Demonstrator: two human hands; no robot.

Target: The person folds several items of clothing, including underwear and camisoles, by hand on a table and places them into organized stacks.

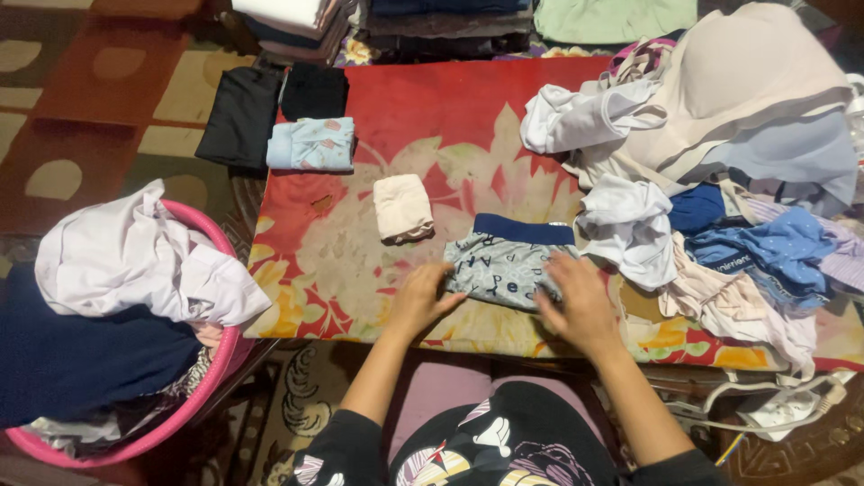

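A grey patterned pair of briefs [504,263] with a dark blue waistband lies flat on the red flowered cloth [432,117]. My left hand [421,297] rests on its left edge with the fingers on the fabric. At the right lower edge my right hand [576,306] presses down, fingers spread over the fabric. A folded cream garment [402,207] lies just beyond my left hand. Further back sits a folded light blue piece [311,144].
A heap of unfolded clothes [720,162] covers the right side. A pink basket [211,373] full of laundry stands at the left. Folded black items [261,103] and stacks of folded clothes [423,18] lie at the back. White cables [774,409] lie at the lower right.
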